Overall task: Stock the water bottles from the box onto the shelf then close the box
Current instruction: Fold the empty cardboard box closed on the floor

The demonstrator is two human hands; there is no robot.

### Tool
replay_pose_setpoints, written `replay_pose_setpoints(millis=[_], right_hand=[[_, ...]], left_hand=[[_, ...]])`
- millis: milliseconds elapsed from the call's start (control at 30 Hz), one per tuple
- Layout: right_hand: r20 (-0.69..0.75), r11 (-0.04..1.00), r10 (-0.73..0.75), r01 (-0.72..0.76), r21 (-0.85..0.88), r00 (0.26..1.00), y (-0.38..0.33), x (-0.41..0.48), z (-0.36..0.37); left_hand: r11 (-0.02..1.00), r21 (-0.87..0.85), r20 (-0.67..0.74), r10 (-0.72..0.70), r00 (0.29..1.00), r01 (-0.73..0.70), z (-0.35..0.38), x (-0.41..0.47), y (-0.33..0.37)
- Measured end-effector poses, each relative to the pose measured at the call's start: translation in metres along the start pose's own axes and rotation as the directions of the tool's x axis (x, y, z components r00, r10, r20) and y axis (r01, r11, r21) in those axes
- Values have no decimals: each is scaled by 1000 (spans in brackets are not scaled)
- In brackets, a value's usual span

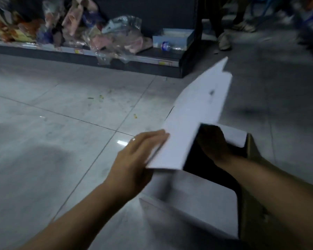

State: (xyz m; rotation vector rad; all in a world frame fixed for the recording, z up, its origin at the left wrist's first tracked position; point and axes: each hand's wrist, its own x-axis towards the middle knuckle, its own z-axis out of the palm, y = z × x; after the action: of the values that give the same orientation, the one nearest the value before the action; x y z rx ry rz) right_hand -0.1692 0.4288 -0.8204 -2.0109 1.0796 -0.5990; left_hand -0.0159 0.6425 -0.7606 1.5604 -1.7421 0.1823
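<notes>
Grey tiled floor, glossy, a few scraps on it near 11 o'clock. Low dark shelf runs across the top from 10 to 1 o'clock, with yellow price tags on its front edge.

On the shelf: a heap of plastic-wrapped goods at 11–12 o'clock and a pale blue tray at 1 o'clock. One water bottle lies on its side touching the tray's front wall.

White carton box sits on the floor at 4–5 o'clock, top open, inside dark (contents not visible).
- Long flap stands up and tilts out toward 1 o'clock.
- Small flap on the far side, at 3 o'clock, is also raised.
- Near flap lies flat toward the camera.

Left hand at 6–7 o'clock: fingers straight and together, laid flat against the outer face of the long flap. No curl or pinch visible.

Right hand at 4 o'clock is down inside the box opening, just beside the small flap. It is in shadow and motion-blurred, so I cannot tell whether its fingers are wide, narrow or holding anything.

Someone else's shoes stand on the floor at 1–2 o'clock, past the shelf end.
</notes>
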Motion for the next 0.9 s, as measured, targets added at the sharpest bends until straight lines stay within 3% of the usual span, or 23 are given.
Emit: replay_pose_setpoints(millis=[67, 100, 167, 200, 233, 300, 367, 533, 600, 700, 900], right_hand=[[70, 936, 235, -245, 253, 970, 20, -14, -29], [143, 856, 328, -358, 374, 934, 32, -20, -43], [197, 547, 486, -472, 691, 851, 54, -29, -68], [242, 416, 526, -494, 764, 816, 61, -35, -81], [275, 365, 526, -506, 781, 804, 64, -40, -86], [304, 390, 513, -534, 750, 802, 71, -54, -93], [226, 416, 560, -507, 755, 797, 79, -70, -97], [109, 676, 569, -539, 502, 815, 110, -98, -97], [116, 701, 572, -558, 444, 812, 117, -101, -92], [90, 736, 548, -530, 420, 832, 119, -102, -83], [-95, 810, 458, -370, 456, 884, 112, -103, -67]], left_hand=[[992, 109, 135, 51, 989, -66, 25, 0, 11], [983, 145, 177, 90, 980, -116, 38, -1, 14], [959, 182, 263, 165, 951, -217, 58, -2, 21], [952, 180, 309, 185, 933, -249, 71, -3, 24], [946, 188, 343, 190, 920, -266, 79, -6, 24], [942, 190, 391, 187, 901, -278, 97, -12, 24], [935, 196, 433, 186, 882, -294, 110, -18, 22], [917, 215, 559, 166, 812, -335, 129, -32, 16], [909, 223, 600, 157, 785, -352, 133, -33, 15], [926, 192, 579, 161, 800, -325, 134, -37, 13], [944, 147, 481, 191, 856, -294, 128, -38, 13]])
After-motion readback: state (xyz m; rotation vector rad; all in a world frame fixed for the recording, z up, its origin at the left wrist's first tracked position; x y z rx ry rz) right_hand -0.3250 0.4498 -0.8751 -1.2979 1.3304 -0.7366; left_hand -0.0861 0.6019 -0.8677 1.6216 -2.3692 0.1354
